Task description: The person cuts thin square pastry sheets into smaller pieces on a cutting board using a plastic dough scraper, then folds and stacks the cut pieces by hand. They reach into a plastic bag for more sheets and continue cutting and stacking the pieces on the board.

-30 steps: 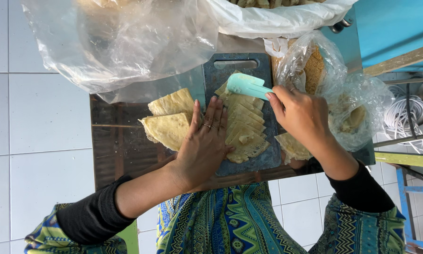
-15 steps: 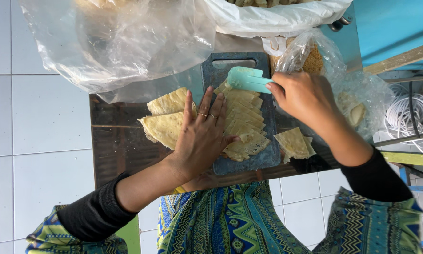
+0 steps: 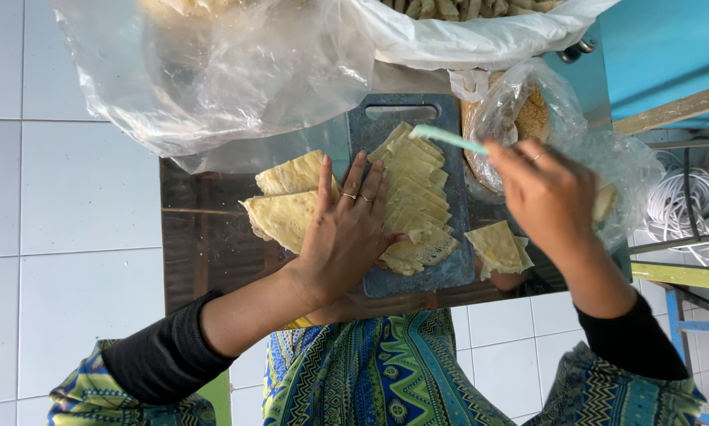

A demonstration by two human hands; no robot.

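left hand [image 3: 347, 233] pressing pale triangular wrappers [image 3: 414, 197]; right hand [image 3: 544, 197] holding teal spatula [image 3: 443, 139].

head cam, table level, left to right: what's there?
Two folded flatbread pieces → left hand pressing flat → fanned stack of cut wedges on the grey cutting board → loose wedge → right hand holding the teal tool.
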